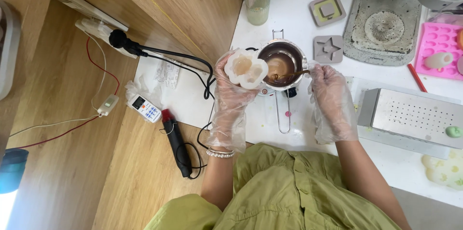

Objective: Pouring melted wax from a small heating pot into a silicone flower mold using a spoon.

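a translucent silicone mold point(246, 68) is gripped in the gloved left hand point(231, 99), held just at 9 o'clock of the small metal melting pot point(281, 63). a thin stirring stick point(295, 72) is pinched by the right hand point(332, 99), its tip dipped in the brownish liquid. the mold looks soft and floppy, probably light, so it's best cupped from underneath, not squeezed. gloves could be slippery. a grey star mold point(328, 49) sits at 2 o'clock of the pot.
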